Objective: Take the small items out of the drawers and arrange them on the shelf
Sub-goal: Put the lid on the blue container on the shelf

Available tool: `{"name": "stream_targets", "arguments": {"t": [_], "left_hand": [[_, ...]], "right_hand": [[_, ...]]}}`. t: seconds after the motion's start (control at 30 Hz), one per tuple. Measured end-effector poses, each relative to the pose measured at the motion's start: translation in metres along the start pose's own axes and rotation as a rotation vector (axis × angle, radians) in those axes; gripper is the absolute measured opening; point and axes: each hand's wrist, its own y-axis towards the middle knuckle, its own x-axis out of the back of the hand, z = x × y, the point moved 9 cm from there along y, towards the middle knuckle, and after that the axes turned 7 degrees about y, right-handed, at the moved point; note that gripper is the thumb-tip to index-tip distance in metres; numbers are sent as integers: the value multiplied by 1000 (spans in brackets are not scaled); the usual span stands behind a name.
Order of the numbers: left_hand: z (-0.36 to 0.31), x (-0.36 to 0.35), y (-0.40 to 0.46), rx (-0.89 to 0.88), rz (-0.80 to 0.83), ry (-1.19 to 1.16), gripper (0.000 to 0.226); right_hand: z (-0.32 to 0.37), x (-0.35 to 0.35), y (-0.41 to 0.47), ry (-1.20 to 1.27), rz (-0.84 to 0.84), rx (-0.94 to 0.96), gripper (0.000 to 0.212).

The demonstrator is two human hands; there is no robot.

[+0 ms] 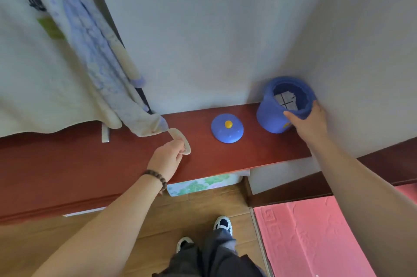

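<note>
Reddish-brown shelf [225, 159] against a pale wall, both hands at work on it.

Left hand [168, 157] pinches a small cream comb [180, 140], curved with fine teeth, lying on the shelf. Right hand [310, 122] grips the rim of a blue jar [274, 116], tilted in the corner, its mouth open. Between them sits the jar's blue lid [226, 129] with a yellow knob.

- The reddish-brown shelf [225, 159] runs along the white wall.
- A blue pot [273, 116], open and tilted, sits on it under the right hand [309, 123].
- A blue lid [226, 129] with a yellow knob lies between both hands.
</note>
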Motion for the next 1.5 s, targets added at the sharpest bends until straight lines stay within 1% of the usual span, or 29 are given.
{"name": "stream_targets", "arguments": {"t": [0.13,0.23,0.3,0.37,0.43,0.5,0.57,0.7,0.77,0.87,0.93,1.03,1.07,1.2,1.27,1.33,1.4,1.47,1.5], "left_hand": [[-5,-20,-6,-98,113,58,35],[2,-37,-10,-108,240,153,61],[4,-43,-12,-108,279,203,72],[-1,-41,-12,-106,246,206,74],[-15,-30,-4,-114,152,176,74],[-37,-19,12,-118,67,86,73],[-64,-12,36,-114,33,-22,68],[-113,-23,86,-119,91,-66,65],[-119,-35,101,-60,119,-95,67],[-112,-51,108,61,125,-147,65],[-109,-56,108,91,102,-145,54],[-107,-55,107,114,39,-118,25],[-106,-55,107,129,25,-121,19],[-98,-58,107,150,10,-93,7],[-101,-54,107,148,3,-104,8],[-113,-37,108,129,-61,-170,16],[-139,-5,112,91,-189,-288,21],[-173,32,121,19,-309,-402,22],[-191,44,129,-30,-327,-426,22]], "right_hand": [[-29,-2,18,45,3,-6,106],[-14,-1,9,43,-6,7,108],[-6,-1,5,47,-4,14,107],[-2,-1,2,50,-1,28,104],[3,0,-2,43,-6,40,99],[7,0,-3,29,-3,59,91],[6,0,-1,11,-7,83,85],[4,-1,4,-4,-3,95,86],[1,-3,5,-26,1,102,90],[-8,-7,3,-130,24,101,94],[-13,-7,3,-126,16,98,97],[-14,-9,3,-91,44,103,106],[-14,-9,3,-76,45,101,107],[-10,-9,2,-12,27,103,109],[-9,-9,3,9,27,99,109],[-9,-9,2,20,29,99,108],[-9,-9,2,31,28,102,108],[-9,-9,1,49,25,108,106],[-9,-9,1,57,21,114,106]]}}
